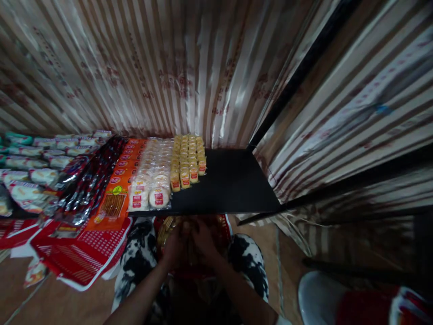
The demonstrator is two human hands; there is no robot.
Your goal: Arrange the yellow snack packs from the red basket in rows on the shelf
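Both my hands are low in the picture, below the front edge of a black shelf [233, 185]. My left hand [176, 246] and my right hand [204, 241] are close together with fingers curled, down in a red basket [225, 225] of small yellow packets [165, 228]. It is dark and blurred there, so what the fingers grip does not show. On the shelf stand rows of small yellow packets [188, 155] and round white wrapped buns [154, 180].
Orange packets [120, 180], black-and-red packets [88, 180] and white-green packets [30, 167] fill the shelf's left side. Red bags [81, 255] lie on the floor below. A striped curtain [169, 67] hangs behind. A white stool [316, 295] stands lower right.
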